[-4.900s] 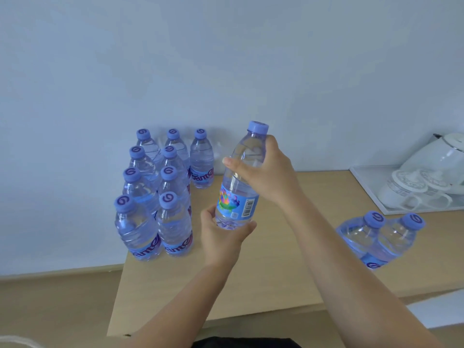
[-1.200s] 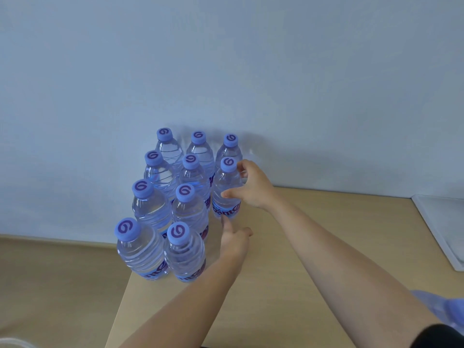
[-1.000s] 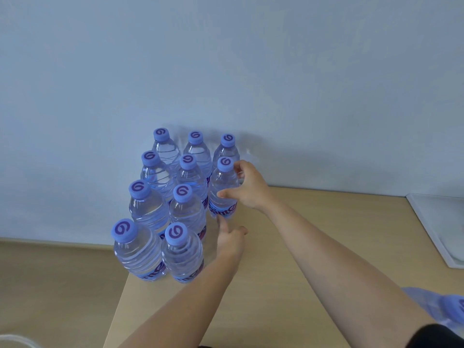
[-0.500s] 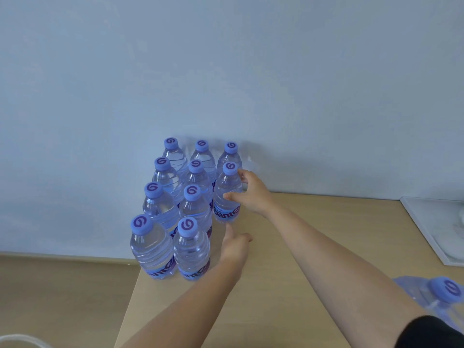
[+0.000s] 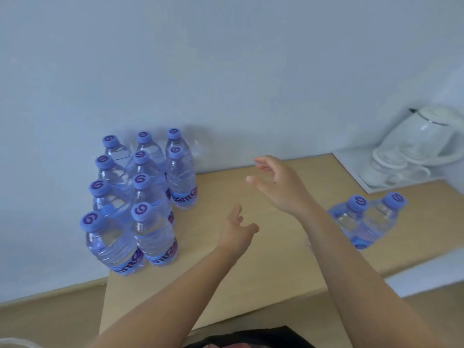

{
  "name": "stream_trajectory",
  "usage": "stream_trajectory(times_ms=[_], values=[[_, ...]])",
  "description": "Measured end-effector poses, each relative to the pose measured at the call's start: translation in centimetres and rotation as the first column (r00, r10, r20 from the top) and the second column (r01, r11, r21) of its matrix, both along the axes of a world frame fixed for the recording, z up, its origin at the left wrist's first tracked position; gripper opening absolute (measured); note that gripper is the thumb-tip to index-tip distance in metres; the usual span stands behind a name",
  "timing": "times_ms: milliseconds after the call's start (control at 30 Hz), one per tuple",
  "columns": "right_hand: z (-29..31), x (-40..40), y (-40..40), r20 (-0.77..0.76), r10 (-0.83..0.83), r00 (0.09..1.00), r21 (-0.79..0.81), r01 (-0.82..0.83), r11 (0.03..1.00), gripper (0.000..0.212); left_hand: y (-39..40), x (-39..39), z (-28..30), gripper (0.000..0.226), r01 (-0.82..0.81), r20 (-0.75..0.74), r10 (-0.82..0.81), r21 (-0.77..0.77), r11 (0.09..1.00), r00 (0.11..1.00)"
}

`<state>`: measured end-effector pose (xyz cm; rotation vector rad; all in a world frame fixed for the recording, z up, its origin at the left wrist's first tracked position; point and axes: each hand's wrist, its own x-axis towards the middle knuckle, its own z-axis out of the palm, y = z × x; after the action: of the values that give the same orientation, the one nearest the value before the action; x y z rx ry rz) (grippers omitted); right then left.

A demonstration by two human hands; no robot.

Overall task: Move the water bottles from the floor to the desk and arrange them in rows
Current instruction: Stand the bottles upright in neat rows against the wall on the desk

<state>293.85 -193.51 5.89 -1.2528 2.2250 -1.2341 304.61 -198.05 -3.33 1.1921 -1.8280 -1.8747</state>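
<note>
Worn on the head, looking forward and down at the desk (image 5: pixel 263 267) from close above; facing the wall (image 5: pixel 226 71); single view.

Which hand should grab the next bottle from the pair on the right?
Right hand, probably: it is open, holds nothing, and hovers nearer the two loose bottles at the desk's right. The left hand sits beside the arranged rows.

1. My left hand (image 5: pixel 237 231) and right hand (image 5: pixel 281 184) hang loose-fingered over the desk (image 5: pixel 263 267), holding nothing.
2. Ten upright bottles (image 5: pixel 140 197) stand left of my hands.
3. Two more bottles (image 5: pixel 366 219) lie right of them.
</note>
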Motion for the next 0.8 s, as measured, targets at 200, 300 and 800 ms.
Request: stream_trajectory(times_ms=[200, 300, 800], values=[[0.7, -1.7, 7.3, -0.026, -0.332, 0.943, -0.181, 0.322, 0.929, 0.035, 4.0, -2.8, 0.4, 0.080, 0.223, 0.006, -0.224, -0.104, 0.969, 0.975], [0.1, -2.6, 10.0, 0.025, -0.451, 0.892, -0.215, 0.445, 0.869, 0.036, 5.4, -4.0, 0.7, 0.080, 0.283, 0.018, -0.283, -0.117, 0.952, 0.959], [-5.2, -4.7, 14.1, 0.312, -0.446, 0.839, 0.021, 0.463, 0.886, 0.036, 8.1, -5.6, -1.1, 0.084, 0.405, 0.093, -0.400, -0.039, 0.913, 0.912]])
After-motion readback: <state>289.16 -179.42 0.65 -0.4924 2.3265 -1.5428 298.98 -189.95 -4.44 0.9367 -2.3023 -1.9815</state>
